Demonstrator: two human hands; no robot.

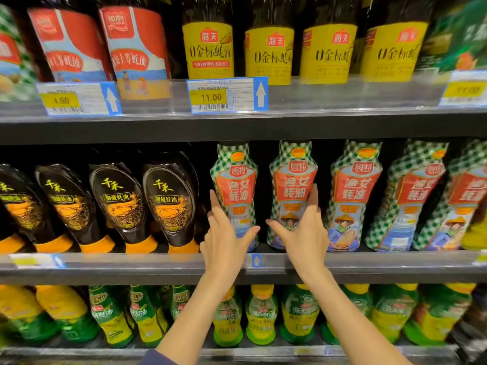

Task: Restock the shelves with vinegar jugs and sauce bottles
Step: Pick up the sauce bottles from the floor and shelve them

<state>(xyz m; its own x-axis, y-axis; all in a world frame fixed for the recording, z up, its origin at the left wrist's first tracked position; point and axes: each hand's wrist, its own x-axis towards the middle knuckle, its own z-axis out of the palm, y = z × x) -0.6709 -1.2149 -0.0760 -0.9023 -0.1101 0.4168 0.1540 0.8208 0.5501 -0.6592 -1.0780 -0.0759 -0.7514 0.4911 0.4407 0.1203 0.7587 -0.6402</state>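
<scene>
Middle shelf (382, 264), left to right:

1. We list a row of black squeeze bottles (168, 201), cap-down on orange caps, leaning left.
2. Our left hand (226, 241) is spread. Its straight fingers lie up the left side of the first checked sauce bottle (235, 180), with the thumb across the lower front. It curls round nothing.
3. This first checked sauce bottle stands upright at the shelf's front edge, just right of the black row.
4. The second checked sauce bottle (293, 177) stands upright beside it, a dark gap between them.
5. Our right hand (305, 235) is likewise spread. Its fingers are straight along that bottle's right side and the thumb reaches left over its lower front.
6. More checked sauce bottles (353, 191) continue rightward.

On the upper shelf we note yellow-labelled bottles (209, 51) behind a price tag (226, 94) marked 11.00. On the lower shelf we note green-and-yellow bottles (261, 317).
</scene>
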